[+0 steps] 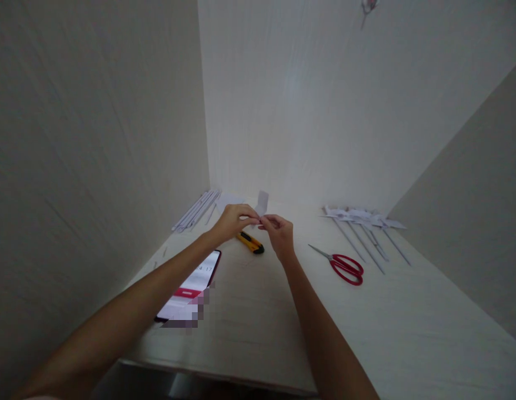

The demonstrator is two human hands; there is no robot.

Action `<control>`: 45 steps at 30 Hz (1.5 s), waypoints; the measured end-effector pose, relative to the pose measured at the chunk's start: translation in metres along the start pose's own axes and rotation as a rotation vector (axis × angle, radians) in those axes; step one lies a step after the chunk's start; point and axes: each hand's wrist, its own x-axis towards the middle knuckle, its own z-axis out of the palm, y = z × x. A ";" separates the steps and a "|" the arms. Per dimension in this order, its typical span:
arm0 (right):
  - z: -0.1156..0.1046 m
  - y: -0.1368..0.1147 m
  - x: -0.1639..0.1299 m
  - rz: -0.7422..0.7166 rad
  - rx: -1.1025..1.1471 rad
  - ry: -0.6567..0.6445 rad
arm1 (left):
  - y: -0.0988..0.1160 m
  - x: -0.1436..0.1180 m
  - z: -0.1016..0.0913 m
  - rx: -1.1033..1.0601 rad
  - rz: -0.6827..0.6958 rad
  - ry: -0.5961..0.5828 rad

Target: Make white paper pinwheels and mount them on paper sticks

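Your left hand and your right hand meet over the middle of the pale wooden worktop, and both pinch the same small white folded paper piece, which stands up just above and between your fingertips. Each grip is clenched on that paper, thumb against fingers; the paper is lifted clear of the worktop.

Just below your grip lies a yellow and black utility knife, untouched. Down to the left of your left forearm sits a smartphone with a lit screen in a dark red case. Beyond your left hand, toward the wall, lies a bundle of thin white paper sticks with a flat white sheet beside it. To the right of your right hand rest red-handled metal scissors, and past them a row of white paper pinwheels on thin sticks.

Judging from that row, several pieces look finished, while the one in your hands seems to be at the folding stage, and the bundle of sticks suggests more remain.
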 end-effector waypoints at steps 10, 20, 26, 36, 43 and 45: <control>0.001 0.000 -0.004 0.014 0.039 -0.043 | -0.001 -0.006 -0.008 0.014 0.061 0.009; 0.013 -0.004 -0.009 0.068 0.066 -0.062 | -0.002 -0.014 -0.005 0.217 0.203 0.110; 0.013 0.002 0.015 0.287 0.059 0.122 | 0.001 -0.016 -0.039 0.426 -0.027 0.611; 0.069 0.047 0.085 0.574 -0.008 -0.016 | -0.009 -0.025 -0.068 0.411 -0.186 0.908; 0.047 0.011 0.071 0.578 -0.025 -0.111 | 0.008 -0.029 -0.061 0.568 0.053 0.828; 0.020 -0.015 0.049 0.550 0.011 -0.180 | 0.025 -0.034 -0.046 0.615 0.251 0.727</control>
